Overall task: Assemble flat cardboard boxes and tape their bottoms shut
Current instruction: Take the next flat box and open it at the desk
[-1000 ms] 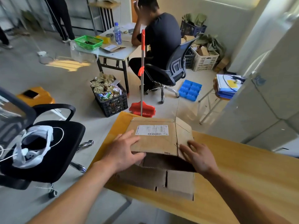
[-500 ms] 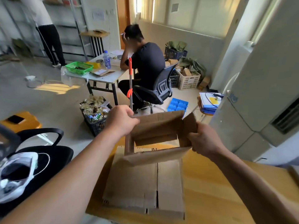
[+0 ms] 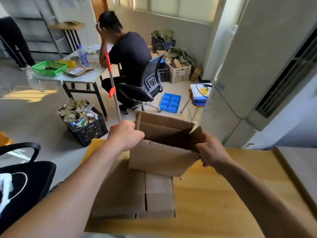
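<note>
A brown cardboard box [image 3: 161, 158] is held up over the wooden table [image 3: 223, 194], opened into a rectangular tube with its flaps standing up. My left hand [image 3: 126, 134] grips the box's left top corner. My right hand [image 3: 210, 150] pinches the right corner, fingers curled over the edge. Beneath the box a stack of flat cardboard boxes [image 3: 137, 194] lies on the table near its left edge.
A black office chair [image 3: 22, 179] with a white headset stands at my left. Beyond the table are a black crate of scraps [image 3: 85, 124], a red-handled mop [image 3: 113, 90], a seated person [image 3: 127, 62] and a tall white unit [image 3: 248, 74] on the right.
The box went from lying flat under my hands to being lifted and pulled open into a tube. Both hands moved up and apart onto its corners.
</note>
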A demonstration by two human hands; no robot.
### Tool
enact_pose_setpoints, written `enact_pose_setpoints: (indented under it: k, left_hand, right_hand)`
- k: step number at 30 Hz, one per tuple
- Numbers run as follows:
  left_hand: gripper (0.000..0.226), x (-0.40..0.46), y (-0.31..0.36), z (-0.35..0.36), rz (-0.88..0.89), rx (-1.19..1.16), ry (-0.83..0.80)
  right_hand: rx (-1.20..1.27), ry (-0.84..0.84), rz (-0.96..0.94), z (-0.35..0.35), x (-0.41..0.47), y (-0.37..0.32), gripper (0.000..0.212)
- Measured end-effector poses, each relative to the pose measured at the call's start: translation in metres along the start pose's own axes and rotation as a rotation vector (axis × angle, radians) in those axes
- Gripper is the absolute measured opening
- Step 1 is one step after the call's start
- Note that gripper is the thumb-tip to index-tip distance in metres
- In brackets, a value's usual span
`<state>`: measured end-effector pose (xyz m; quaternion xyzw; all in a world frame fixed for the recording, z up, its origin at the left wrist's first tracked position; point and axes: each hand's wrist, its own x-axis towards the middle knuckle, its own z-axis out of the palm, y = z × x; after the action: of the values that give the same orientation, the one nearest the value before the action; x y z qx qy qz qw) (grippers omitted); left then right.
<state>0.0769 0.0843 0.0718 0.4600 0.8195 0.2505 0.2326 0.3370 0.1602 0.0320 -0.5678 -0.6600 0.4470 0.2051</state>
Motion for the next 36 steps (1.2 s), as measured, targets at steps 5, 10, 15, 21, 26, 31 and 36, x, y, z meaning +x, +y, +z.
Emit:
enact_pose_setpoints:
  k: [5, 10, 15, 21, 26, 31, 36]
  left_hand:
    - [0.026, -0.017, 0.069, 0.050, 0.129, 0.053, -0.016]
    - [0.030, -0.053, 0.163, 0.141, 0.242, 0.055, -0.163]
    - [0.024, -0.101, 0.267, 0.261, 0.406, 0.057, -0.341]
    - [0.021, -0.175, 0.380, 0.392, 0.566, 0.079, -0.597]
    - [0.024, -0.228, 0.440, 0.477, 0.701, 0.134, -0.783]
    - [0.028, -0.246, 0.490, 0.539, 0.752, 0.196, -0.926]
    - [0.031, -0.241, 0.533, 0.578, 0.758, 0.235, -1.163]
  right_hand:
    - [0.016, 0.087, 0.011, -0.076, -0.017, 0.038, 0.024]
    - [-0.030, 0.257, 0.128, -0.188, -0.058, 0.104, 0.018]
    - [-0.033, 0.446, 0.281, -0.307, -0.126, 0.191, 0.015]
    - [0.015, 0.691, 0.531, -0.418, -0.224, 0.298, 0.014]
    - [0.092, 0.825, 0.748, -0.461, -0.289, 0.371, 0.021]
    - [0.219, 0.721, 0.875, -0.475, -0.321, 0.417, 0.019]
    - [0.019, 0.583, 1.008, -0.504, -0.322, 0.428, 0.018]
